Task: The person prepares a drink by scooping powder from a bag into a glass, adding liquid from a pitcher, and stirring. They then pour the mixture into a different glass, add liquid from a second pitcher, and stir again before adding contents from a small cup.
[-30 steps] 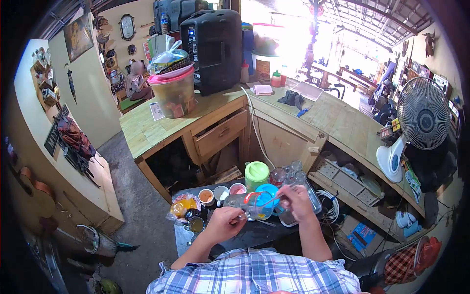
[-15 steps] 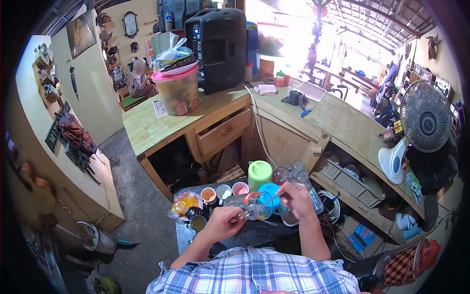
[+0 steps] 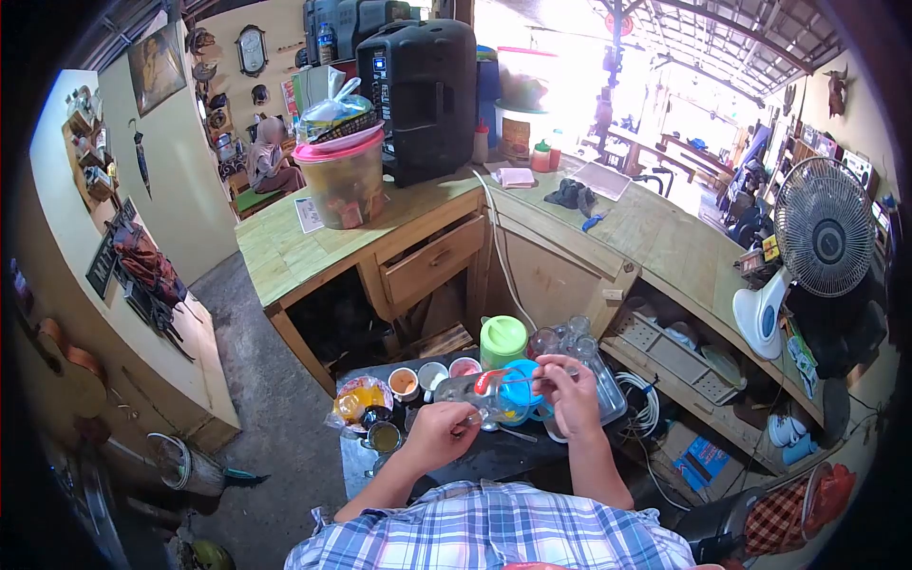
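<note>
Closed around the handle end of a clear glass mug (image 3: 464, 389) with a red marking, my left hand (image 3: 443, 435) holds it tilted over the low dark table. My right hand (image 3: 570, 394) pinches a thin spoon-like utensil (image 3: 518, 380), its far end at the glass. Just behind the glass are a blue-lidded container (image 3: 522, 372) and a green-lidded jug (image 3: 503, 340). Left of them stand several cups, one holding something orange (image 3: 404, 382). A plate with orange food (image 3: 361, 399) and a dark-filled glass (image 3: 384, 436) are near my left hand.
Upturned glasses (image 3: 575, 332) stand on a tray at the right. A wooden counter (image 3: 665, 237) wraps around ahead, bearing a black speaker (image 3: 423, 104), a pink-rimmed bucket (image 3: 342, 185) and a fan (image 3: 826, 228). A coiled white cable (image 3: 641, 404) hangs right. Someone sits far left.
My right hand has shifted slightly left, and the utensil now lies flatter over the blue lid. My left hand stays nearly in place with the glass.
</note>
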Demonstrator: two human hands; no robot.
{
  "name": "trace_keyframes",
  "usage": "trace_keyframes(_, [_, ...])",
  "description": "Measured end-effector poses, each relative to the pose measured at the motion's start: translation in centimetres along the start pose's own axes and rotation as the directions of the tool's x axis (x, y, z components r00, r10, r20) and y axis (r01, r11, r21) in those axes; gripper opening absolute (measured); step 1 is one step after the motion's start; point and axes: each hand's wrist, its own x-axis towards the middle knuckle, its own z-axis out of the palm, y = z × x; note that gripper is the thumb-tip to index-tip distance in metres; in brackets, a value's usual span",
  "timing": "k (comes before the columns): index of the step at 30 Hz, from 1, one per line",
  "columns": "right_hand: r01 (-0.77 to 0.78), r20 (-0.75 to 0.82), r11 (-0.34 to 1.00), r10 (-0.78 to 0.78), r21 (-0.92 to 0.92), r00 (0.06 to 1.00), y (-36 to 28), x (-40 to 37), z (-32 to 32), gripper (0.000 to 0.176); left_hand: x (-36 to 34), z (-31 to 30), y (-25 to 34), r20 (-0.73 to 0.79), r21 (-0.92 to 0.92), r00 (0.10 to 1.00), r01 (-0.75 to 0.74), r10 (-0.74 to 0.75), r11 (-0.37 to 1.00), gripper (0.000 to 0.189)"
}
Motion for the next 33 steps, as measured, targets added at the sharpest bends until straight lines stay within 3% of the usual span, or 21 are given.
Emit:
trace_keyframes(2, [0.122, -0.015, 0.99, -0.121, 0.073, 0.993, -1.0, 0.1, -0.5, 0.016, -0.1, 0.1, -0.3, -0.018, 0.008, 1.0, -0.008, 0.008, 1.0, 0.016])
trace_keyframes(6, [0.113, 0.043, 0.992, -0.111, -0.059, 0.993, -0.3, -1.0, 1.4, 0.015, 0.4, -0.1, 0.1, 0.001, 0.032, 1.0, 0.017, -0.017, 0.999, 0.015])
trace_keyframes(8, [0.179, 0.012, 0.983, -0.179, -0.051, 0.984, -0.6, -1.1, 0.8, 0.016, 0.2, -0.2, -0.2, -0.039, 0.039, 0.999, 0.005, -0.003, 0.999, 0.015])
trace_keyframes(10, [0.359, 0.028, 0.933, -0.359, -0.025, 0.933, -1.2, -1.4, 0.6, 0.016, 0.3, -0.2, -0.5, -0.085, 0.045, 0.996, 0.0, 0.003, 0.999, 0.016])
trace_keyframes(11, [0.42, 0.138, 0.892, -0.4, -0.168, 0.906, -0.9, -1.2, 0.7, 0.014, 0.4, -0.1, -0.6, -0.086, 0.055, 0.996, -0.009, 0.014, 0.998, 0.016])
trace_keyframes(12, [0.414, 0.137, 0.895, -0.395, -0.169, 0.909, -0.6, -1.3, 1.0, 0.014, 0.3, -0.1, -0.6, -0.083, 0.065, 0.996, -0.018, 0.023, 0.998, 0.017])
trace_keyframes(14, [0.526, 0.233, 0.804, -0.475, -0.276, 0.848, -0.1, -1.5, 1.6, 0.012, 0.3, -0.2, -0.3, -0.097, 0.069, 0.995, -0.018, 0.024, 0.997, 0.017])
trace_keyframes(16, [0.588, 0.222, 0.768, -0.546, -0.254, 0.808, -0.6, -1.7, 1.6, 0.007, 0.7, -0.3, -0.4, -0.12, 0.077, 0.992, -0.031, 0.04, 0.997, 0.017])
trace_keyframes(18, [0.632, 0.232, 0.597, -0.61, -0.494, 0.758, -0.7, -2.1, 1.8, 0.006, 0.3, -0.4, -0.6, -0.137, 0.092, 0.989, -0.041, 0.054, 0.995, 0.018])
trace_keyframes(19, [0.673, 0.309, 0.514, -0.622, -0.531, 0.719, -0.3, -2.1, 2.0, 0.004, 0.2, -0.4, -0.5, -0.132, 0.09, 0.99, -0.038, 0.05, 0.995, 0.018])
trace_keyframes(20, [0.672, 0.305, 0.516, -0.623, -0.532, 0.72, -0.2, -2.3, 1.8, 0.004, 0.4, -0.5, -0.5, -0.125, 0.104, 0.99, -0.048, 0.061, 0.993, 0.018])
trace_keyframes(22, [0.771, 0.323, 0.361, -0.754, -0.525, 0.572, -0.4, -2.5, 1.0, 0.007, 0.8, -0.6, -0.6, -0.127, 0.123, 0.988, -0.067, 0.083, 0.99, 0.018])
trace_keyframes(24, [0.743, 0.248, 0.432, -0.753, -0.511, 0.609, -0.6, -2.3, 0.9, 0.008, 0.5, -0.8, -0.7, -0.14, 0.128, 0.987, -0.064, 0.082, 0.99, 0.017])
trace_keyframes(26, [0.67, 0.332, 0.408, -0.637, -0.62, 0.695, -1.3, -2.1, 1.5, 0.01, 0.7, -0.9, -0.5, -0.129, 0.12, 0.985, -0.103, 0.118, 0.987, 0.017])
trace_keyframes(27, [0.595, 0.273, 0.539, -0.56, -0.597, 0.782, -1.5, -2.4, 1.7, 0.011, 0.8, -1.0, -0.4, -0.121, 0.116, 0.979, -0.152, 0.166, 0.981, 0.017])
trace_keyframes(30, [0.683, 0.253, 0.537, -0.662, -0.495, 0.705, -3.6, -2.4, 0.9, 0.014, 0.6, -1.6, -0.6, -0.077, 0.14, 0.987, -0.133, 0.144, 0.981, 0.017])
trace_keyframes(32, [0.652, 0.273, 0.503, -0.632, -0.567, 0.725, -4.0, -2.3, 1.6, 0.016, 0.7, -1.6, -0.7, -0.084, 0.139, 0.981, -0.163, 0.175, 0.977, 0.018])
trace_keyframes(33, [0.596, 0.33, 0.553, -0.508, -0.582, 0.795, -3.7, -2.4, 2.5, 0.018, 0.7, -1.6, -0.7, -0.083, 0.136, 0.975, -0.195, 0.208, 0.971, 0.018])
